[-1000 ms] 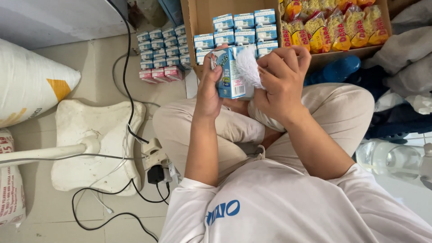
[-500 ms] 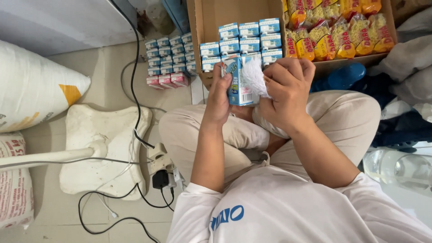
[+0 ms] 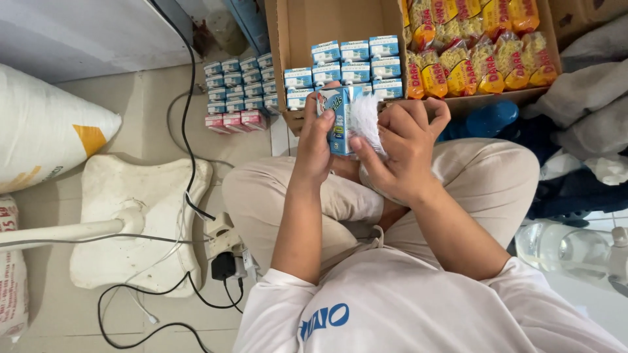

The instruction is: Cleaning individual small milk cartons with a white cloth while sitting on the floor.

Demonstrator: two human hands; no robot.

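Far to my left a big white sack (image 3: pixel 46 131) lies on the tiled floor (image 3: pixel 140 108), with the white fan base (image 3: pixel 140 222) and a tangle of black cable (image 3: pixel 190 131) beside it. Nearer the middle, a block of small blue and pink cartons (image 3: pixel 239 91) stands on the floor, just off the left wall of the open cardboard box (image 3: pixel 278 46).

My left hand (image 3: pixel 314 140) is wrapped around the blue drink carton (image 3: pixel 340 117), thumb on its near face and fingers behind, holding it upright above my knees and just in front of the box's near edge. I judge the grip should stay firm but not squeezing, since a soft carton will buckle if I press the sides.

My right hand (image 3: pixel 405 147) is closed on a white cloth (image 3: pixel 367 121), pinched between thumb and fingers and pressed against the carton's right side. For a good wipe I would keep the cloth flat on the face and turn the carton with my left hand, not chase it with my right.

Past my hands, rows of the same blue cartons (image 3: pixel 353 59) fill the left half of the box, and yellow snack packets (image 3: pixel 477 46) fill its right half. At the far right, dark clothes (image 3: pixel 569 189) lie heaped, with a clear plastic bottle (image 3: pixel 569 252) near my right elbow.
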